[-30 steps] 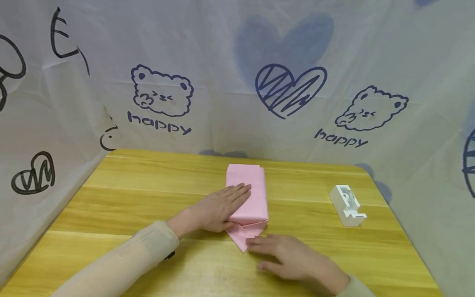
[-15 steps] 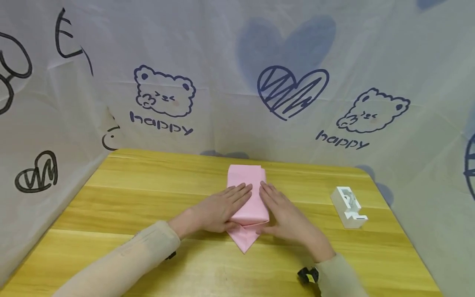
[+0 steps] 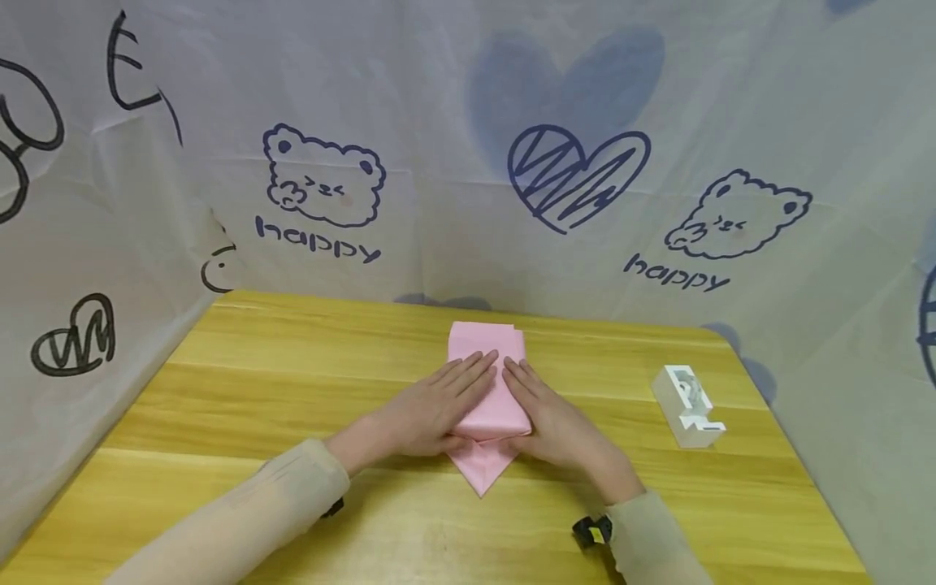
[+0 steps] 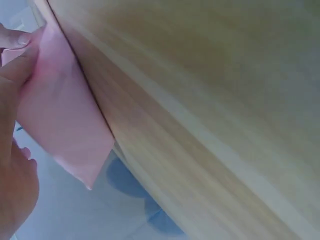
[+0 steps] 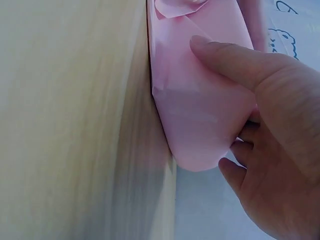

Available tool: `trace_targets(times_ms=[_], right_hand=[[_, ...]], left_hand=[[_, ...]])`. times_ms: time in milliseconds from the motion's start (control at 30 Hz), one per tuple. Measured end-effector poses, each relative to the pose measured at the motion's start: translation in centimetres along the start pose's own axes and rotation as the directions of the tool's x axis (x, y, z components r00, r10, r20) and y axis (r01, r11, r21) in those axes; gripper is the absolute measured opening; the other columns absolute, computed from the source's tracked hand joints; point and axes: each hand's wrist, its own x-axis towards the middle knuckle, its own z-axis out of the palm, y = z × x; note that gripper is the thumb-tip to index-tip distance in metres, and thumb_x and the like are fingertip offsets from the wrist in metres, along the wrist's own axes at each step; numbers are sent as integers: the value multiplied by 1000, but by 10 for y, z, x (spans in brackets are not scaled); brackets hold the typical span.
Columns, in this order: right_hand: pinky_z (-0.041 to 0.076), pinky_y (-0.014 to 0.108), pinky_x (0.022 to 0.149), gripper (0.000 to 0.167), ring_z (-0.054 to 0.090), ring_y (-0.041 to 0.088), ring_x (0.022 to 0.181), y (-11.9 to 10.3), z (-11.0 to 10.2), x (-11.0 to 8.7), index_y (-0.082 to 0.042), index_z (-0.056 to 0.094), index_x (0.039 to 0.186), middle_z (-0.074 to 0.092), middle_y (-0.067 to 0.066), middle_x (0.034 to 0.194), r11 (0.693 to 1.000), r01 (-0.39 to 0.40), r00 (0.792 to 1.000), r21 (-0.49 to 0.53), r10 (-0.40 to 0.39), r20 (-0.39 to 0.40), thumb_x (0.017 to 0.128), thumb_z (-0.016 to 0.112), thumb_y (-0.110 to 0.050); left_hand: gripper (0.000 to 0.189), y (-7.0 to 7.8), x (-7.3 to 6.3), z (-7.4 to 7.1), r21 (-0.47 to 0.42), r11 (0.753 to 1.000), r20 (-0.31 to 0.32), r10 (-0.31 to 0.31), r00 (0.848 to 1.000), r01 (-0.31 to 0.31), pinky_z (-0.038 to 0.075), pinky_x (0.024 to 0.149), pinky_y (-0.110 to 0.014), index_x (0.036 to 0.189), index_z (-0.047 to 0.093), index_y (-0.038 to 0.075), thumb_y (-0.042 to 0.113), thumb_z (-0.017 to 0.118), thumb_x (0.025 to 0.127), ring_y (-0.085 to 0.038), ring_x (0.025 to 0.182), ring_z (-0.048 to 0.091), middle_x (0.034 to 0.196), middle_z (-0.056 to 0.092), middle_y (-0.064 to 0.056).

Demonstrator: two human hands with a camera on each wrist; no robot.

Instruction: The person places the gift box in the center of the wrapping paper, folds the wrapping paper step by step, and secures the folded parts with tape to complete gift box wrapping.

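A box-shaped package wrapped in pink paper (image 3: 484, 340) lies lengthwise at the middle of the table. From its near end a pointed paper flap (image 3: 481, 471) sticks out toward me. My left hand (image 3: 431, 413) rests on the package's top from the left, fingers straight and side by side. From the other side my right hand (image 3: 561, 426) lies over the right edge, fingertips on top and close to the left ones. In the right wrist view, the right thumb (image 5: 227, 56) presses the paper's folded end. The left wrist view shows the pink paper's side (image 4: 70, 117) beside the left thumb.
A white tape dispenser (image 3: 686, 414) with a roll in it stands on the right part of the wooden table (image 3: 292, 357). A pale cloth (image 3: 453, 219) printed with bears and hearts hangs behind and at both sides.
My right hand has moved from beside the near flap up onto the package's right side, then a little further inward over the top. The left hand has stayed on the package.
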Motion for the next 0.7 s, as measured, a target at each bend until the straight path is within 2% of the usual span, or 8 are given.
trace_targets(times_ms=[100, 167, 267, 333, 400, 467, 600, 700], right_hand=[[22, 49, 126, 104, 11, 32, 160, 1, -1, -1, -2, 20, 165, 13, 11, 174, 1000, -2, 1000, 9, 2, -1, 89, 83, -35], [23, 50, 126, 103, 10, 32, 160, 1, -1, -1, -1, 19, 165, 12, 11, 174, 1000, 2, 1000, 13, -2, 2, 90, 82, -35], [24, 51, 126, 103, 8, 32, 160, 1, -2, -2, -1, 18, 165, 11, 11, 174, 1000, 9, 1000, 19, -9, 5, 91, 82, -35], [24, 50, 126, 103, 8, 32, 160, 1, -2, -2, -1, 18, 165, 10, 11, 174, 1000, 8, 1000, 22, -8, 5, 91, 82, -35], [24, 50, 126, 104, 8, 32, 160, 1, -2, -1, 0, 18, 165, 10, 11, 174, 1000, 6, 1000, 20, -6, 3, 91, 82, -35], [24, 50, 126, 103, 9, 32, 160, 1, -2, -1, 0, 18, 165, 10, 11, 174, 1000, 7, 1000, 14, -7, 3, 91, 81, -35], [24, 50, 126, 102, 9, 32, 160, 1, -1, 0, 0, 18, 165, 10, 12, 174, 1000, 12, 1000, 20, -13, 8, 92, 81, -35], [23, 49, 126, 102, 7, 30, 160, 0, 0, 0, -1, 18, 165, 9, 10, 175, 1000, 12, 1000, 29, -12, 14, 92, 80, -34]], left_hand=[[93, 3, -4, -3, -48, 998, -65, 29, 997, -32, 16, 129, -42, 166, 16, 1, 46, 65, 101, -29, 161, 11, 175, 5, -13], [82, 6, -9, -5, -17, 995, -122, 91, 988, -94, 25, 127, -41, 161, 31, 1, 43, 67, 101, -28, 156, 28, 171, 24, -13], [58, 10, -15, -3, 108, 973, -202, 224, 953, -206, 40, 119, -37, 143, 56, 4, 38, 72, 98, -24, 136, 52, 148, 54, -9], [43, 13, -18, 0, 198, 942, -219, 312, 925, -271, 44, 115, -35, 129, 65, 9, 36, 74, 96, -22, 125, 58, 133, 62, -4], [35, 14, -21, 3, 271, 907, -207, 383, 900, -323, 44, 115, -35, 122, 69, 12, 36, 73, 97, -20, 121, 60, 126, 66, -1], [30, 15, -22, 5, 316, 877, -175, 429, 886, -362, 41, 117, -37, 118, 71, 14, 37, 71, 99, -19, 125, 59, 125, 68, 2], [22, 14, -24, 12, 358, 841, -124, 474, 872, -406, 37, 121, -40, 112, 74, 19, 37, 67, 101, -18, 135, 56, 123, 71, 7], [18, 13, -23, 16, 380, 823, -104, 491, 865, -421, 37, 121, -41, 107, 75, 22, 36, 66, 101, -17, 136, 54, 120, 73, 9]])
